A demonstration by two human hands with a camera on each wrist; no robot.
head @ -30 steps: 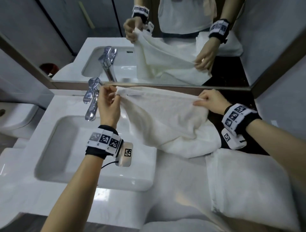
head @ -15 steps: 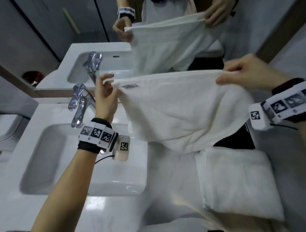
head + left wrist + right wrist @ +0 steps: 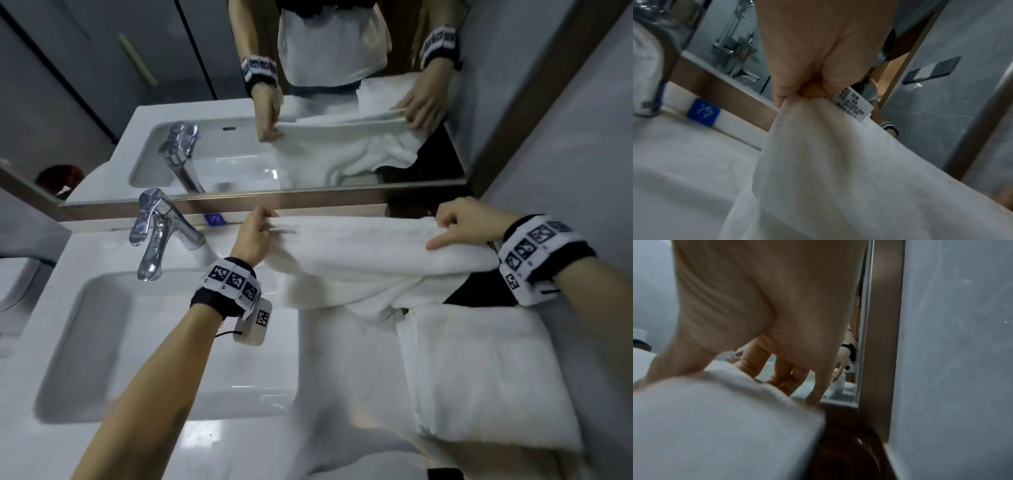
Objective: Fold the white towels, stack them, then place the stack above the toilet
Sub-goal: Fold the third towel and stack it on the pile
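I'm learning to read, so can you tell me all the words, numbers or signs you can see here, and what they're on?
No text here can be read.
White care label on the held white towel, beside the left hand: dark printed lines, too blurred.
Small blue square sticker under the mirror: a white symbol, unclear.
White wristbands: black-and-white square code patterns, no words.

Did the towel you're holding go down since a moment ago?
Yes. The held towel has dropped: its top edge, earlier raised in front of the mirror, now lies below the mirror's frame, by the counter.
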